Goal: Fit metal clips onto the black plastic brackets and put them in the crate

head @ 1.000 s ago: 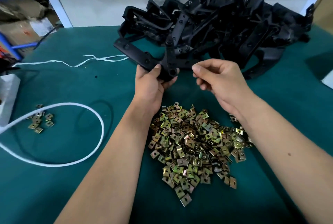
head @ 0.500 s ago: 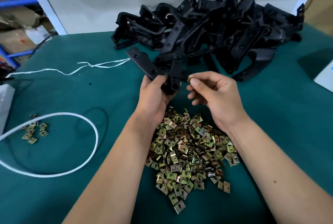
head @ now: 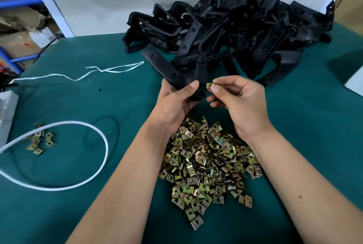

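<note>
My left hand (head: pixel 177 102) grips a black plastic bracket (head: pixel 163 66) by its near end, the long arm pointing up and left above the green table. My right hand (head: pixel 238 100) pinches a single brass-coloured metal clip (head: pixel 209 85) between thumb and forefinger, right beside the bracket's end hole (head: pixel 201 92). A heap of loose metal clips (head: pixel 208 163) lies on the table below both wrists. A big pile of black brackets (head: pixel 235 27) sits at the back. No crate is in view.
A white cord loop (head: pixel 98 141) lies at the left, with a small cluster of clips (head: pixel 40 140) inside it. A white plastic strip (head: pixel 110 70) lies behind. A white object (head: pixel 355 84) sits at the right edge, shelving with boxes (head: pixel 19 27) at far left.
Both hands drew nearer to me with the bracket lifted off the pile. My right hand brought the clip up beside the bracket's end.
</note>
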A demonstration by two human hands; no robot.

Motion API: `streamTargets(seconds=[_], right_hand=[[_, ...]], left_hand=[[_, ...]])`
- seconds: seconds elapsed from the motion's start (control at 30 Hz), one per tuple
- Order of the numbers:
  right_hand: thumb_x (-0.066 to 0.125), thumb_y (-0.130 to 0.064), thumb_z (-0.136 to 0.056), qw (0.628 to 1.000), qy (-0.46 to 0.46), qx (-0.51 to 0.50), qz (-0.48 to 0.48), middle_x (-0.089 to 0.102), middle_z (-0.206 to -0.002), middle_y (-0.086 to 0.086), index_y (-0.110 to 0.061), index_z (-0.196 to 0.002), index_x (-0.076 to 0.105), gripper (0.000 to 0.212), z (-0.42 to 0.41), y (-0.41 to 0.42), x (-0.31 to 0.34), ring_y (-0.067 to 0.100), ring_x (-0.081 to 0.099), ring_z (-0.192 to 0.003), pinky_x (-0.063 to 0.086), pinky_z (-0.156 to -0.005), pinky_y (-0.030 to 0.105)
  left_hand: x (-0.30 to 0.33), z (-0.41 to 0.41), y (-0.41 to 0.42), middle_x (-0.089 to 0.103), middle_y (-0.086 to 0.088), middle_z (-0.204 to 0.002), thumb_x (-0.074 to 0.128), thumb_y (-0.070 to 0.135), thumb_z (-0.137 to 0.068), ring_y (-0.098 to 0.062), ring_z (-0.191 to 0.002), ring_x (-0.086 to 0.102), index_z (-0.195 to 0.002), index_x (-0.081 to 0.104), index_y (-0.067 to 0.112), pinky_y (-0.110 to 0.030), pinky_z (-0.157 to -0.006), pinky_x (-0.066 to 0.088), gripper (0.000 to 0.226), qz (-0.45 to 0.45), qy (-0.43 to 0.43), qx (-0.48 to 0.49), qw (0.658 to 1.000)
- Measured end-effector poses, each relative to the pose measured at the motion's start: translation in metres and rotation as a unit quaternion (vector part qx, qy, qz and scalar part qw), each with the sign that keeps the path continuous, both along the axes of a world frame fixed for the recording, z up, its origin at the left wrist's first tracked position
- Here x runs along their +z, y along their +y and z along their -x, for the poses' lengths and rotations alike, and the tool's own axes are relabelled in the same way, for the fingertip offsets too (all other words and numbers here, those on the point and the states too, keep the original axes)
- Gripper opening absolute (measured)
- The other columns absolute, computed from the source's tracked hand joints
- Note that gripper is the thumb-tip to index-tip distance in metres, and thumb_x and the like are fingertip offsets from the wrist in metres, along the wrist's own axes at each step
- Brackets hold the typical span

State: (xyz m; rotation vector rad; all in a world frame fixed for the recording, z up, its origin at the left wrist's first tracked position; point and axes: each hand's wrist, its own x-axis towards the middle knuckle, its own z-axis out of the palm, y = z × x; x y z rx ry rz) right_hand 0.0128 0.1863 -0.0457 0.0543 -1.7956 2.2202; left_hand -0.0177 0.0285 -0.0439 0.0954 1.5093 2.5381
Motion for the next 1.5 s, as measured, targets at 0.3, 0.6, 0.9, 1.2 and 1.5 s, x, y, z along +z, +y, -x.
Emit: streamTargets(seconds=[0.3, 0.6, 0.9, 1.2, 1.5], right_hand=[[0.077, 0.001, -0.088, 1.0, -0.017, 0.004, -0.008, 0.075, -0.08, 0.011, -0.008, -0.091, 0.076, 0.009, 0.001, -0.001, -0.002, 0.022, 0.071, -0.066, 0.056, -0.058, 0.026], [0.074, 0.006, -0.087, 0.997, -0.067, 0.023, 0.037, 0.072, -0.076, 0.008, -0.005, -0.09, 0.076, 0.011, 0.003, 0.002, 0.0, 0.019, 0.069, -0.067, 0.055, -0.06, 0.024], [0.071, 0.009, -0.087, 0.992, -0.098, 0.027, 0.074, 0.071, -0.073, 0.008, -0.002, -0.088, 0.074, 0.011, 0.001, 0.002, 0.005, 0.018, 0.068, -0.065, 0.055, -0.058, 0.023], [0.07, 0.008, -0.087, 0.989, -0.118, 0.038, 0.082, 0.069, -0.07, 0.003, -0.006, -0.079, 0.07, 0.016, -0.001, 0.002, 0.01, 0.013, 0.064, -0.059, 0.049, -0.051, 0.021], [0.072, 0.0, -0.091, 0.989, -0.137, 0.04, 0.023, 0.067, -0.071, 0.002, -0.007, -0.094, 0.074, 0.009, 0.003, 0.001, 0.006, 0.012, 0.06, -0.061, 0.045, -0.05, 0.02]], left_hand=[[0.003, -0.002, 0.002, 0.062, -0.018, -0.138, 0.066, -0.001, -0.095, -0.028, -0.115, 0.069, -0.14, 0.041, 0.007, -0.035, -0.087, 0.059, 0.053, 0.012, -0.004, 0.001, 1.0], [0.002, 0.0, 0.002, 0.059, -0.021, -0.141, 0.063, -0.001, -0.097, -0.039, -0.128, 0.06, -0.144, 0.039, 0.002, -0.048, -0.1, 0.055, 0.053, 0.015, -0.013, 0.001, 1.0], [0.003, -0.001, 0.001, 0.06, -0.024, -0.139, 0.062, -0.002, -0.096, -0.036, -0.122, 0.064, -0.145, 0.039, 0.001, -0.042, -0.094, 0.058, 0.054, 0.023, 0.004, -0.024, 0.999], [0.001, 0.001, 0.001, 0.069, -0.019, -0.126, 0.064, 0.001, -0.096, -0.027, -0.108, 0.07, -0.14, 0.045, -0.002, -0.035, -0.086, 0.059, 0.047, 0.041, 0.023, -0.032, 0.998], [-0.002, 0.001, 0.002, 0.068, -0.02, -0.124, 0.062, -0.002, -0.097, -0.03, -0.111, 0.068, -0.137, 0.048, -0.008, -0.041, -0.093, 0.057, 0.042, 0.056, 0.053, -0.029, 0.997]])
